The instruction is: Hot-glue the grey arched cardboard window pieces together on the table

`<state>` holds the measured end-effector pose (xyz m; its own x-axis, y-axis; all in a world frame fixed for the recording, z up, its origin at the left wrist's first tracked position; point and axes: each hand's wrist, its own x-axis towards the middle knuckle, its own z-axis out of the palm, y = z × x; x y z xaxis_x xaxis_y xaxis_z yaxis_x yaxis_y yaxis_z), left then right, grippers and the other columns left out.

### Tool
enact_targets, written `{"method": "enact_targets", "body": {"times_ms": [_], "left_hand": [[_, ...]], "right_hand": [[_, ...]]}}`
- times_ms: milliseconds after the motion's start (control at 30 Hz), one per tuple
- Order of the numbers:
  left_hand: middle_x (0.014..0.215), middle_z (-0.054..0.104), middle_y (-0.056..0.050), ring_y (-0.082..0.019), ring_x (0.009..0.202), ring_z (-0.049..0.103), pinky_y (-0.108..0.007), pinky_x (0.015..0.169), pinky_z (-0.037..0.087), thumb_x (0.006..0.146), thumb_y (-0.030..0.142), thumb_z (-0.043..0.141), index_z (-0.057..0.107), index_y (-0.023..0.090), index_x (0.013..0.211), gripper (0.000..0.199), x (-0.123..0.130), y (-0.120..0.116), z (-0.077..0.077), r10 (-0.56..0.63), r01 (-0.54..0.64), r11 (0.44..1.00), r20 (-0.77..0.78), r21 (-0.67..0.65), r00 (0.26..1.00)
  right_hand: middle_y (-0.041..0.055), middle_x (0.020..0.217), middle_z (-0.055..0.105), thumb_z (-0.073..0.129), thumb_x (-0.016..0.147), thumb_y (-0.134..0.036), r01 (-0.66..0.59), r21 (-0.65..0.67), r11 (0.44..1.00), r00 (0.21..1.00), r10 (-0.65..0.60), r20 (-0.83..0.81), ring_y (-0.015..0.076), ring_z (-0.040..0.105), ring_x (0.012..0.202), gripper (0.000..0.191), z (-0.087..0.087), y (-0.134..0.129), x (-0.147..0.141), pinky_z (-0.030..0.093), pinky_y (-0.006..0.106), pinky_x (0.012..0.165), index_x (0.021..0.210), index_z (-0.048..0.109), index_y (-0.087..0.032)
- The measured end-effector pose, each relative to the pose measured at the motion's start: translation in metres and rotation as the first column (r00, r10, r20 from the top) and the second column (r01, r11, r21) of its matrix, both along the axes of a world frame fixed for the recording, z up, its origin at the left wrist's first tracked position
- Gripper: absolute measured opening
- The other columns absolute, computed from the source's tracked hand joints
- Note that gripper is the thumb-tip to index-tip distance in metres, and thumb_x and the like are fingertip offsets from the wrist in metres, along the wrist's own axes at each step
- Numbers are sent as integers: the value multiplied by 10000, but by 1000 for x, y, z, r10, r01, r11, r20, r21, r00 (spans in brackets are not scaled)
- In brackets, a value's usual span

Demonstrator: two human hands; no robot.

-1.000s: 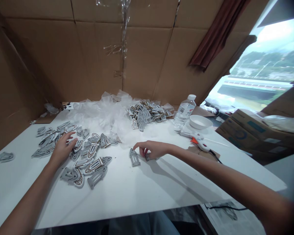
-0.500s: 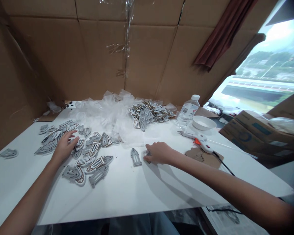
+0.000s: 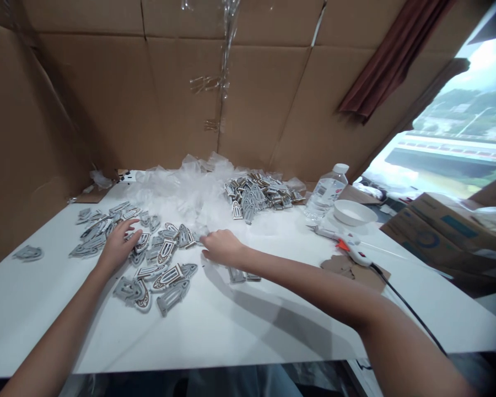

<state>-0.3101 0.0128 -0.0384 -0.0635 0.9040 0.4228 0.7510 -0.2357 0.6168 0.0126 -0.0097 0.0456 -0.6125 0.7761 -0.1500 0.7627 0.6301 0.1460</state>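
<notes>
My left hand (image 3: 119,245) rests over the left heap of small grey arched window-shaped pieces (image 3: 93,242), its fingers apart and curved, touching the pieces beneath. My right hand (image 3: 223,248) is at the right edge of the nearer pieces, fingers curled together. Whatever lies in its fingers, if anything, is hidden. Just left of it lies a grey arched piece (image 3: 186,237). Under my right forearm, two arched pieces (image 3: 236,275) lie side by side, partly covered. Some pieces, such as one arched piece (image 3: 168,277), show a brown and white patterned face.
Crumpled clear plastic bags (image 3: 177,190) lie behind the pieces, beside another heap of arched pieces (image 3: 260,193). To the right stand a water bottle (image 3: 325,193), a white bowl (image 3: 355,214) and a corded glue gun (image 3: 347,245). Cardboard walls (image 3: 182,99) enclose the back.
My right hand has moved left, away from the piece it was on, to the edge of the nearer pieces. That piece now lies beside the other one. My left hand stays over the heap.
</notes>
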Motion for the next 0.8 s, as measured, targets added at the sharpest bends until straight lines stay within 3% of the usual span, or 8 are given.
{"method": "enact_targets", "body": {"times_ms": [100, 233, 333, 467, 800], "left_hand": [[1173, 584, -102, -257, 1027, 605, -382, 862, 507, 840, 517, 499, 572, 206, 1195, 478, 0, 0, 1, -1, 1, 1000, -4, 0, 1000], [1179, 586, -102, -256, 1023, 608, -384, 871, 502, 838, 512, 497, 573, 207, 1196, 476, 0, 2, 0, 5, -5, 1000, -2, 0, 1000], [1176, 590, -95, -253, 1016, 612, -378, 868, 503, 831, 511, 506, 579, 211, 1192, 475, 0, 2, 0, 5, -5, 1000, 6, -2, 1000], [1191, 585, -89, -245, 1017, 612, -360, 852, 509, 840, 502, 504, 575, 213, 1204, 470, 0, 0, 0, 6, -6, 1000, 19, -1, 1000], [1197, 590, -113, -265, 1007, 619, -386, 848, 516, 818, 510, 518, 583, 199, 1204, 500, -1, 1, -2, 13, -13, 1000, 22, -13, 1000]], "right_hand": [[153, 986, 702, 459, 902, -199, -20, 17, 1000, 1000, 20, 14, 244, 672, 932, 249, -8, 17, -19, 495, 318, 703, 1031, 655, -117], [92, 1007, 692, 505, 939, -299, -60, 23, 998, 996, 59, 71, 184, 659, 917, 252, -13, 31, -26, 520, 355, 786, 1033, 647, -113], [127, 974, 703, 523, 911, -215, -128, 19, 992, 986, 125, 109, 201, 664, 928, 199, -10, 33, -24, 507, 338, 781, 978, 675, -106], [180, 929, 711, 514, 821, -103, -228, 1, 974, 963, 225, 152, 246, 675, 931, 216, -3, 28, -14, 474, 311, 724, 921, 705, -102], [137, 882, 707, 594, 748, -283, -314, -87, 945, 923, 325, 207, 254, 668, 845, 234, 13, 12, 27, 426, 301, 649, 882, 715, -134]]}}
